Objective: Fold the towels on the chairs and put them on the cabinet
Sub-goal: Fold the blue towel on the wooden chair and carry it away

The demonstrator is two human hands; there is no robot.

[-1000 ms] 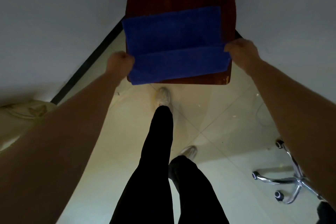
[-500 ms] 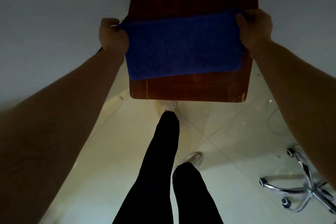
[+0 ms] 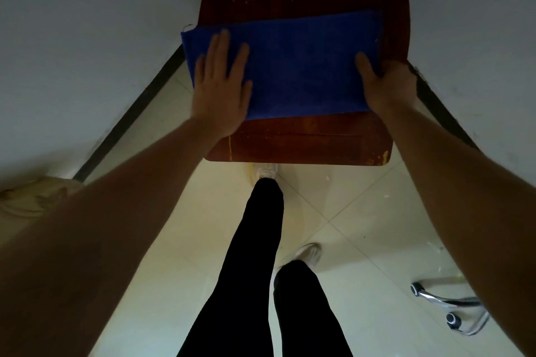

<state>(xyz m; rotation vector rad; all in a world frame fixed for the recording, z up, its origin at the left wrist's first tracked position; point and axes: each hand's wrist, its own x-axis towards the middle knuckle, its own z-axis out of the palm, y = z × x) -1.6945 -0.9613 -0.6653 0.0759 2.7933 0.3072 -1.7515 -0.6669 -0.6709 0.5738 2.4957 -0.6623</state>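
Note:
A blue towel (image 3: 301, 66), folded into a wide strip, lies flat across the seat of a dark red wooden chair (image 3: 301, 142). My left hand (image 3: 222, 84) rests palm down on the towel's left end with the fingers spread. My right hand (image 3: 383, 84) grips the towel's right end, with the thumb on top and the fingers under the edge. The towel's left end juts slightly past the seat.
The chair stands in a corner between two white walls with dark skirting. My legs in black trousers (image 3: 255, 269) stand on pale floor tiles in front of it. The chrome wheeled base of an office chair (image 3: 452, 313) is at the lower right.
The near half of the towel was lifted and folded over onto the far half. Both hands then came back from the far corners; the left now lies flat, the right holds the right end.

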